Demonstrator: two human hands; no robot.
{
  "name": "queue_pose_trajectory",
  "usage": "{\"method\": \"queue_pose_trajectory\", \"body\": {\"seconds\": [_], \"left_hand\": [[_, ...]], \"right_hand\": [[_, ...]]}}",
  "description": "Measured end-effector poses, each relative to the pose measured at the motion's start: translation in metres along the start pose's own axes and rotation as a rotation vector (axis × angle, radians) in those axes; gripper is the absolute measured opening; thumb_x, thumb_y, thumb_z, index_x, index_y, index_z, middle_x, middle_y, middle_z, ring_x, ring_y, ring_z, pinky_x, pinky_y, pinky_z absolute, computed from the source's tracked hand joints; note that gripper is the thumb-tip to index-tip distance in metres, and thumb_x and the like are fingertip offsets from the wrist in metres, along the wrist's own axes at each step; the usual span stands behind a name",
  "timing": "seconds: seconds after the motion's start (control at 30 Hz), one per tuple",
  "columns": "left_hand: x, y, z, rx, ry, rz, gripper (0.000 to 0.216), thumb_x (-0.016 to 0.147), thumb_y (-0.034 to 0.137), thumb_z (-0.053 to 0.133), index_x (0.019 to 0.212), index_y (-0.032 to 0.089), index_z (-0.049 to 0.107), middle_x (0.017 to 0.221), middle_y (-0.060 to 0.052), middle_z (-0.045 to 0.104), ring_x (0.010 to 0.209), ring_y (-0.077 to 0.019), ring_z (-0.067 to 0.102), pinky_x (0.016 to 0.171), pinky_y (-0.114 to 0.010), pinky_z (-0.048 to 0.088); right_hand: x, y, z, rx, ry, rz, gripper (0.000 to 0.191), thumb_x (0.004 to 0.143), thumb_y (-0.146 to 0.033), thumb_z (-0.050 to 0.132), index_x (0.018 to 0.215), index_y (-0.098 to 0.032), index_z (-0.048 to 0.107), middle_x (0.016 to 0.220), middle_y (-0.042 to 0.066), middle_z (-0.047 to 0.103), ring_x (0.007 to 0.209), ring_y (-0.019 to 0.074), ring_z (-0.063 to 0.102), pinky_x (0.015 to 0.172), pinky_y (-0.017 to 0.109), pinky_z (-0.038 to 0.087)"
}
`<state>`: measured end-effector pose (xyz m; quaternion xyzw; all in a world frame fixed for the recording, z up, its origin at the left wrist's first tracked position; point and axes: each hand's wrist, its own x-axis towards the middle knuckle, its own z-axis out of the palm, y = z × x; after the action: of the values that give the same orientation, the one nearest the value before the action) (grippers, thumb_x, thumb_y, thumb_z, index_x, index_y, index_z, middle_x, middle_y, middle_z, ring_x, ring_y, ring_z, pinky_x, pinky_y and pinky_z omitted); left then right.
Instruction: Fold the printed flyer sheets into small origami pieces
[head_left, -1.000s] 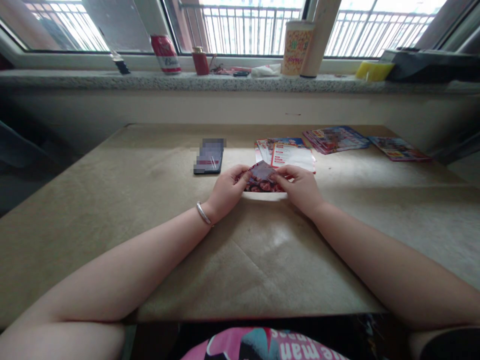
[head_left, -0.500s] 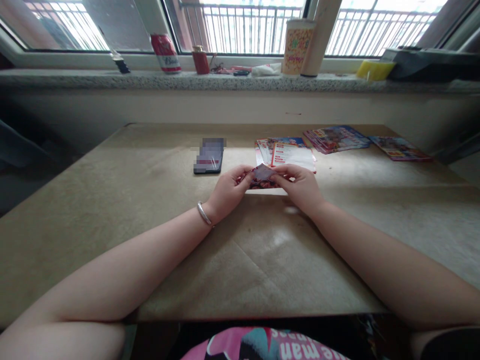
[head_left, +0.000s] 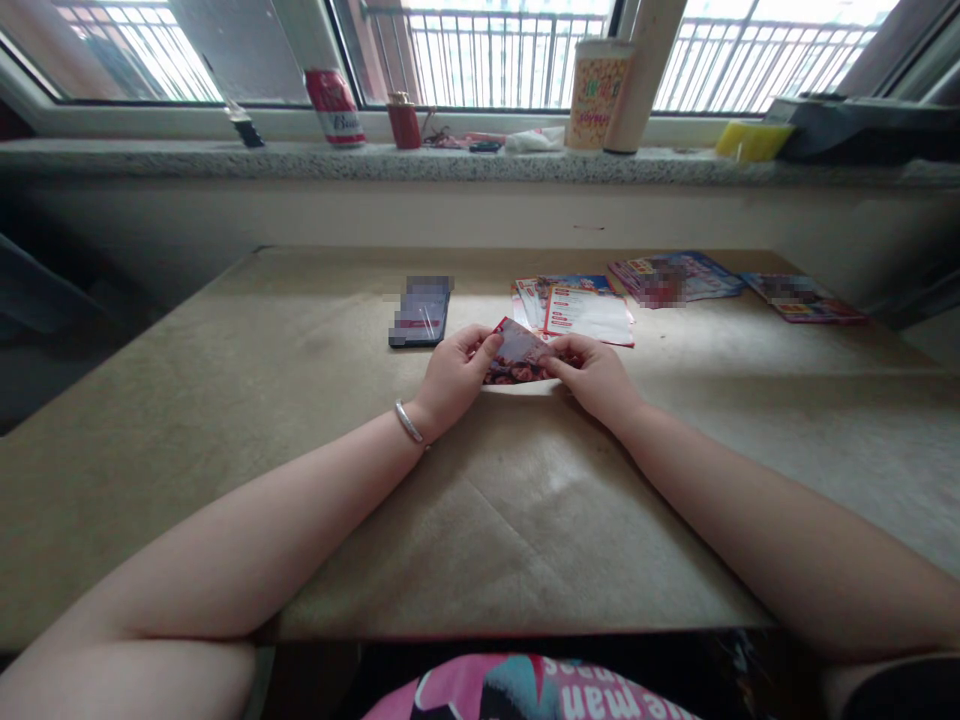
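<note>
The left hand (head_left: 453, 372) and the right hand (head_left: 601, 378) meet over the middle of the desk (head_left: 480, 540), each with its grip closed on a printed paper (head_left: 521, 350) held between them. The left thumb lies on top near the paper's left side, while the right thumb and fingers pinch the right side; dark reddish figures show along the near part, with a paler greyish area above and a whitish strip along the near edge. Whether the paper is folded I cannot tell. A silvery bracelet (head_left: 409, 421) circles the left wrist. Just beyond the paper lie overlapping sheets (head_left: 589, 314), a white one with red marks uppermost. A phone (head_left: 421, 312) lies flat beyond the left hand, to the left of the sheets. Farther right are a pile of colourful leaflets (head_left: 701, 278) and, next to it, a smaller pile (head_left: 814, 300). Behind the desk, the speckled windowsill (head_left: 292, 163) carries a red-and-white can (head_left: 334, 108), a small red bottle (head_left: 405, 124) and a patterned cup (head_left: 595, 98).
</note>
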<state>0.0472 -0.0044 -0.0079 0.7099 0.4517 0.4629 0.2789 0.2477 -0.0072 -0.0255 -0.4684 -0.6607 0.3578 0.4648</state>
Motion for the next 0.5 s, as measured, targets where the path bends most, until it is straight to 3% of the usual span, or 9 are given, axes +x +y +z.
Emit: {"method": "queue_pose_trajectory", "body": {"seconds": [0.23,0.5], "left_hand": [[-0.002,0.003,0.001,-0.015,0.002,0.033,0.023,0.091,0.035,0.051,0.092,0.017,0.065,0.088,-0.003,0.070,0.079,-0.0153,0.063,0.074,-0.025,0.051],[-0.007,0.008,0.004,0.088,-0.061,0.121,0.027,0.093,0.039,0.051,0.089,0.017,0.067,0.084,-0.004,0.068,0.077,-0.0153,0.061,0.070,-0.025,0.049]], "right_hand": [[-0.002,-0.008,0.001,-0.102,0.045,-0.075,0.012,0.077,-0.031,0.067,0.082,-0.021,0.068,0.077,0.000,0.071,0.070,0.0156,0.063,0.069,0.030,0.048],[-0.011,-0.022,0.008,-0.074,0.076,-0.177,0.015,0.083,-0.036,0.062,0.088,-0.023,0.068,0.083,0.001,0.071,0.073,0.0156,0.064,0.070,0.030,0.052]]}}
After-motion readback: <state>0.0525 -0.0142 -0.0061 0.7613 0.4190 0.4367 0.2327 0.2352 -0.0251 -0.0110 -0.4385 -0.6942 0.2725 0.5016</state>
